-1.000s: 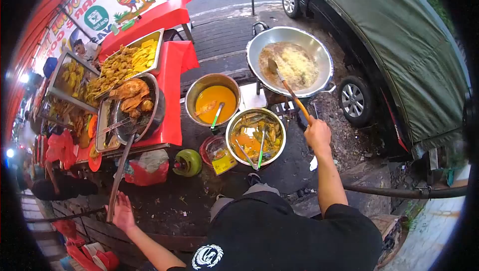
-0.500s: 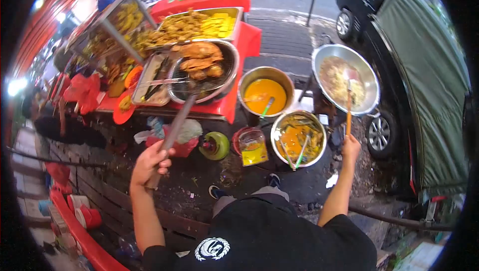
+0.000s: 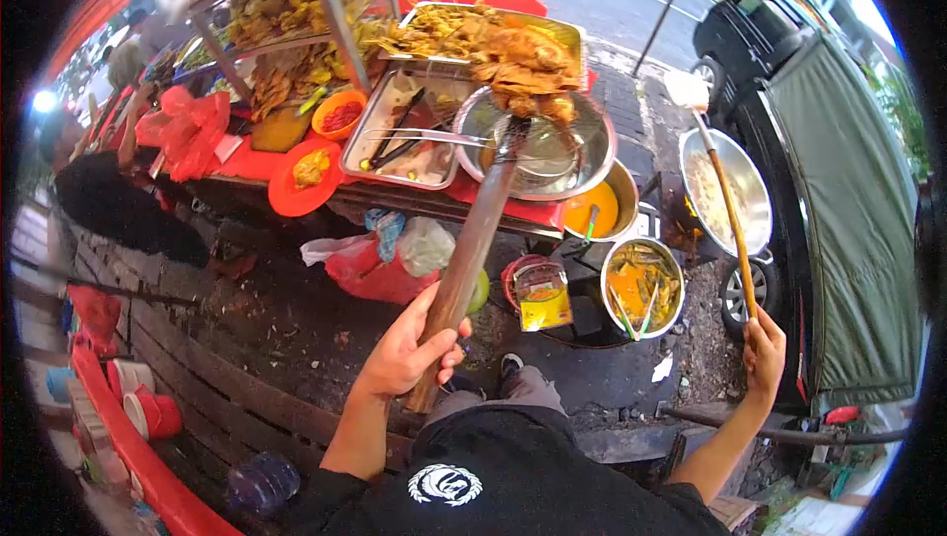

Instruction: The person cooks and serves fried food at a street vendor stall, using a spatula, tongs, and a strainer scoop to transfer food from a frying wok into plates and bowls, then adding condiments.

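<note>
My left hand (image 3: 409,349) grips the thick wooden handle of a skimmer (image 3: 469,250). The skimmer's far end carries a heap of golden-brown fried pieces, apparently chicken (image 3: 528,58), above a silver basin (image 3: 604,146) at the stall's edge. A wire-handled strainer (image 3: 419,135) lies across that basin. Out to the right, my right hand (image 3: 763,354) is closed round the long wooden handle of a spatula (image 3: 732,215). Its pale, flat blade is raised above the far rim of a large wok (image 3: 758,166) with bubbling, pale contents.
Pots of orange curry (image 3: 590,211) and yellow sauce with tongs (image 3: 643,289) stand between basin and wok. A metal tray with black tongs (image 3: 434,176), a glass case (image 3: 296,18) and a red plate (image 3: 296,203) line the stall. A covered vehicle (image 3: 853,220) borders the right.
The skimmer with its fried heap has risen off the basin and shifted, baring the basin's inside. The spatula blade has come up out of the wok. My view has turned left.
</note>
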`<state>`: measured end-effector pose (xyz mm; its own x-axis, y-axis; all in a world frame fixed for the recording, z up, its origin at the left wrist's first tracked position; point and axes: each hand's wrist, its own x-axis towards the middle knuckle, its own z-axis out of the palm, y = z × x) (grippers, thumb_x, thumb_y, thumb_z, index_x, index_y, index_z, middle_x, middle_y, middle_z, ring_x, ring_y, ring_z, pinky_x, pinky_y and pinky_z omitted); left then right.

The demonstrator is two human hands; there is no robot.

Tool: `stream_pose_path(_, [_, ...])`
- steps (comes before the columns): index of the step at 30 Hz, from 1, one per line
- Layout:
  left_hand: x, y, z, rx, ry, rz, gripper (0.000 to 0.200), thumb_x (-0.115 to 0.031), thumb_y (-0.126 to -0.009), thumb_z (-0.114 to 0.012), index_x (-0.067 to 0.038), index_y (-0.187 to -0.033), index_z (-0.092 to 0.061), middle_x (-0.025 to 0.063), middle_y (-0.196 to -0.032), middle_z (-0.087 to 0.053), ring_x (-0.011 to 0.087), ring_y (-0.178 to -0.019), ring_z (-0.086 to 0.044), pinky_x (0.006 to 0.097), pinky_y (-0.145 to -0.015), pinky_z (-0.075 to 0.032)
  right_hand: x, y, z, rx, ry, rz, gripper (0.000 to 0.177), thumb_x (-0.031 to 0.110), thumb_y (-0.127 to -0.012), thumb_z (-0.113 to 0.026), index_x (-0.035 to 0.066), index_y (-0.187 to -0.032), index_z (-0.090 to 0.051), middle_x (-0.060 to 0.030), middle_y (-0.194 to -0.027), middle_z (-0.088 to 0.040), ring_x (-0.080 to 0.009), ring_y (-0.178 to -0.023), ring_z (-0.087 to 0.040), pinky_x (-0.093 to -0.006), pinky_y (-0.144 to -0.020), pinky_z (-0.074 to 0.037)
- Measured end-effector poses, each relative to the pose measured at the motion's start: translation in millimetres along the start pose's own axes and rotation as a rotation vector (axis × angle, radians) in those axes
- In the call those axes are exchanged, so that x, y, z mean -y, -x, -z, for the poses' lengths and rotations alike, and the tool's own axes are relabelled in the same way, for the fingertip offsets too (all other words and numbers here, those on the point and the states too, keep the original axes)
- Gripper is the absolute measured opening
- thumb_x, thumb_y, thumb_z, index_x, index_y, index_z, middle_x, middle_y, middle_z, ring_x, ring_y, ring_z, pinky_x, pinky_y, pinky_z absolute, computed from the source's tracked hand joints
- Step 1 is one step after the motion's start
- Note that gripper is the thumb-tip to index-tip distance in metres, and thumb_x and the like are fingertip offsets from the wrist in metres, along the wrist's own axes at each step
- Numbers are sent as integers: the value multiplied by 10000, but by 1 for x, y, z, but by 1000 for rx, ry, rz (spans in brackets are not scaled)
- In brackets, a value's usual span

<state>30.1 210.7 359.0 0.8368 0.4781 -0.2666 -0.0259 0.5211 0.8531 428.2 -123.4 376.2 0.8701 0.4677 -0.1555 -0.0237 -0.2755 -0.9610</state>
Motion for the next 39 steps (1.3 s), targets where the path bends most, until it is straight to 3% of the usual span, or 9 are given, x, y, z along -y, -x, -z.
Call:
stream_pose_path(11, [20, -22, 20, 71, 18, -5, 561, -74, -943, -526, -63, -1435, -257, 66, -1042, -507, 100, -713, -521, 245, -568, -492, 51, 11, -108, 422, 226, -56, 435, 103, -871, -553, -64, -1272, -529, -28, -758, -589, -17, -421, -383, -155, -359, -280])
stream_pose_path(15, [33, -44, 35, 154, -10, -36, 559, -108, -967, -505, -51, -1436, -205, 90, -1070, -532, 135, -772, -581, 268, -623, -540, 59, 11, -137, 479, -302, -59, 597, 170, -837, -500, -102, -1359, -400, -176, -954, -614, -71, -463, -423, -161, -386, -373])
stream_pose_path(23, [12, -47, 114, 576, -147, 66, 692, -302, -998, -493, -6, -1493, -112, 122, -1086, -604, 180, -890, -644, 300, -785, -511, -58, 50, -228, 284, -1229, -14, 493, 426, -926, -523, 12, -1187, -582, -131, -919, -658, -164, -638, -543, -293, -537, -467])
stream_pose_path(26, [-10, -29, 207, 759, -439, 11, 553, -304, -989, -517, 4, -1417, -352, 88, -1004, -634, 147, -891, -627, 278, -785, -498, -203, 63, -302, -227, -1020, -462, 241, 279, -836, -544, 80, -939, -632, -55, -745, -609, -159, -607, -537, -346, -543, -460])
stream_pose_path(30, [-42, 16, 348, 530, -408, 71, 464, -262, -978, -541, 4, -1349, -454, 95, -1057, -641, 152, -938, -625, 296, -829, -503, -201, 129, -530, 0, -433, -955, 166, 184, -800, -643, 65, -916, -627, -24, -676, -554, -156, -471, -440, -280, -449, -370])
stream_pose_path(32, [-43, 33, 420, 311, -319, 103, 414, -233, -974, -546, -6, -1315, -489, 107, -1076, -641, 171, -953, -629, 312, -840, -512, -162, 134, -609, 512, 213, -245, 221, 159, -828, -682, 27, -1003, -662, -93, -780, -652, -194, -600, -575, -306, -500, -441])
stream_pose_path(34, [-29, 45, 498, 24, -327, 109, 398, -227, -951, -575, 1, -1272, -518, 105, -1062, -647, 180, -944, -639, 330, -839, -518, -71, 120, -674, 454, 510, 493, 167, 150, -832, -666, 21, -937, -678, -129, -793, -662, -241, -625, -593, -328, -560, -476])
stream_pose_path(37, [3, 72, 599, -599, -990, 347, 495, -319, -883, -665, -27, -1262, -538, 105, -1067, -661, 237, -949, -649, 399, -875, -503, -1, 58, -728, 247, 460, 599, 87, 82, -828, -637, 20, -869, -683, -158, -782, -655, -265, -690, -626, -364, -641, -493])
stream_pose_path(39, [-6, 93, 633, -642, -537, 541, 546, -380, -861, -679, -117, -1318, -539, 176, -1185, -636, 355, -1063, -621, 443, -911, -488, 15, 29, -750, 229, 463, 474, 89, 81, -847, -626, 23, -882, -683, -164, -797, -669, -244, -697, -644, -352, -653, -504])
